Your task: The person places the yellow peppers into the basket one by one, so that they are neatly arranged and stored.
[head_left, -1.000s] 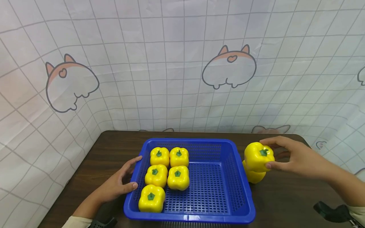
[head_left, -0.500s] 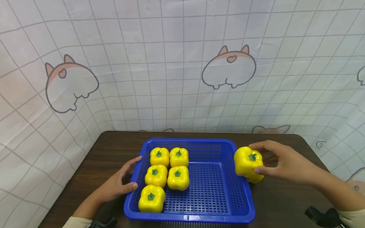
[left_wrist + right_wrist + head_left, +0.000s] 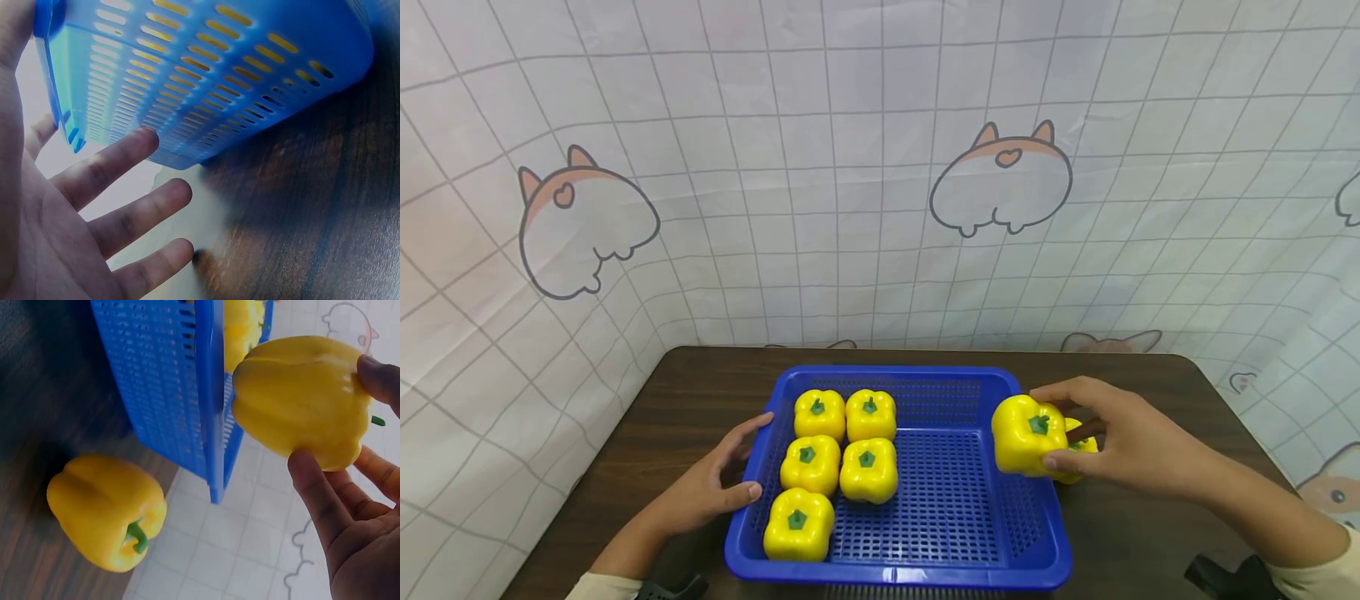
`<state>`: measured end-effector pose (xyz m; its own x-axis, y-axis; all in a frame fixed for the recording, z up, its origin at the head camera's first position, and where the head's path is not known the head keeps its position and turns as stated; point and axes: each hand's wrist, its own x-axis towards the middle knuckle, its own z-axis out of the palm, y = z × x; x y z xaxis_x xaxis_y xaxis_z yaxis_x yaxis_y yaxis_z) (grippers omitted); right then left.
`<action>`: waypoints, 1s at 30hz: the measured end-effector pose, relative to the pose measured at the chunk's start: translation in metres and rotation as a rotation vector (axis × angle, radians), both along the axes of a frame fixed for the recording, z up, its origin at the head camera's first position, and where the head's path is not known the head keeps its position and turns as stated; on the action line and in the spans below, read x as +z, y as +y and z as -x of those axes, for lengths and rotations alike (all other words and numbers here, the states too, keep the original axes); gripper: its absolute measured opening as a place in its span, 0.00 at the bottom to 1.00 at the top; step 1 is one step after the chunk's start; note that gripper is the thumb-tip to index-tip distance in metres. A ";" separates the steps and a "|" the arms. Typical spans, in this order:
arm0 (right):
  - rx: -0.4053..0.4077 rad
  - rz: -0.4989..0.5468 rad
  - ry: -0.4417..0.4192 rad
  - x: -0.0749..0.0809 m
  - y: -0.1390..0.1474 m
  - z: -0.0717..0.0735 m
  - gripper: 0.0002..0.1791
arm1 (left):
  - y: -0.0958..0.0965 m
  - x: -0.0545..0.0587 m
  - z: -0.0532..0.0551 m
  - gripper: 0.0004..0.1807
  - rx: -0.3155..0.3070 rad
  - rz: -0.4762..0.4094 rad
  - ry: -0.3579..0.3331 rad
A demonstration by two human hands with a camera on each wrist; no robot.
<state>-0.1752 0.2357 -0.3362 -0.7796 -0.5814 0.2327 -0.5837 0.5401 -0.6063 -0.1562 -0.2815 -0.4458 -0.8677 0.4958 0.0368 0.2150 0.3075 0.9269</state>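
Note:
My right hand (image 3: 1112, 437) grips a yellow bell pepper (image 3: 1028, 435) (image 3: 306, 400) by thumb and fingers, holding it in the air over the right rim of the blue slotted basket (image 3: 940, 575) (image 3: 187, 394). A second yellow pepper (image 3: 1077, 454) (image 3: 106, 509) lies on its side on the table just right of the basket, mostly hidden behind my hand in the head view. Several yellow peppers (image 3: 838, 454) stand in rows in the basket's left half. My left hand (image 3: 722, 487) (image 3: 81, 219) rests with straight fingers against the basket's left wall (image 3: 206, 81).
The dark wood table (image 3: 700, 392) (image 3: 312, 219) is backed and flanked by a white grid-pattern cloth with cartoon drawings (image 3: 880, 167). The basket's right half (image 3: 947, 500) holds nothing. A dark object (image 3: 1225, 579) sits at the table's near right edge.
My right hand has carried the pepper leftward from above the table to over the basket's right rim, uncovering the other pepper lying behind it. The left hand has not moved.

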 end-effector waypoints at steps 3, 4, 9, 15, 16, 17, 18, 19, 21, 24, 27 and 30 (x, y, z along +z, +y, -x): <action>0.008 0.024 -0.011 0.000 -0.005 -0.002 0.33 | 0.000 0.000 0.000 0.42 -0.003 -0.006 0.001; 0.013 0.029 -0.011 -0.001 -0.006 -0.003 0.33 | 0.000 0.000 0.000 0.42 -0.005 -0.008 0.004; 0.029 0.038 0.002 -0.003 -0.017 -0.006 0.33 | 0.000 0.000 0.001 0.43 -0.009 -0.013 0.013; 0.024 0.024 -0.057 -0.006 -0.030 -0.011 0.36 | 0.000 0.000 0.000 0.43 0.004 -0.008 0.002; 0.023 0.016 -0.056 -0.007 -0.032 -0.012 0.36 | 0.000 0.000 0.000 0.43 0.003 -0.011 0.000; 0.025 0.009 -0.051 -0.007 -0.034 -0.013 0.36 | 0.000 0.000 0.000 0.43 0.004 -0.012 -0.003; 0.027 0.005 -0.049 -0.007 -0.036 -0.014 0.36 | 0.000 -0.001 0.000 0.43 0.004 -0.015 -0.005; 0.030 0.004 -0.047 -0.007 -0.038 -0.015 0.36 | 0.000 -0.001 0.000 0.43 0.003 -0.017 -0.006; 0.040 0.009 -0.044 -0.008 -0.042 -0.016 0.36 | 0.000 -0.001 0.000 0.43 0.005 -0.017 -0.007; 0.053 0.027 -0.051 -0.009 -0.048 -0.018 0.35 | 0.000 -0.001 0.000 0.43 0.009 -0.014 -0.010; 0.070 0.045 -0.066 -0.012 -0.054 -0.021 0.35 | 0.000 -0.001 0.000 0.43 0.012 -0.012 -0.012; 0.081 0.049 -0.091 -0.014 -0.060 -0.024 0.35 | 0.001 0.000 0.001 0.42 0.015 -0.007 -0.012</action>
